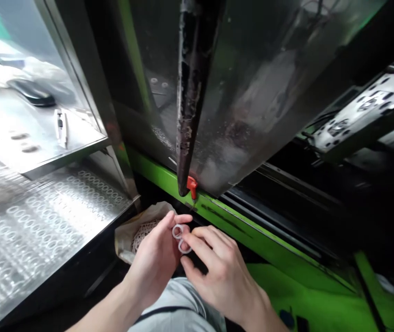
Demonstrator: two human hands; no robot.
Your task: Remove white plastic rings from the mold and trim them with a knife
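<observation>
My left hand (155,260) and my right hand (219,269) meet low in the middle of the view, above my lap. Between their fingertips they pinch a small pale plastic piece made of two joined rings (180,238). The left thumb and forefinger hold the upper ring, the right forefinger and thumb the lower one. Just behind the left hand stands an open sack (138,228) filled with several more white ring parts.
A steel table (44,221) with a ring-patterned surface lies at the left. A green machine frame (238,230) runs diagonally ahead, under a shiny metal guard (252,101). A dark bar with a red tip (192,184) hangs right above my hands. A perforated metal block (366,110) sits at the right.
</observation>
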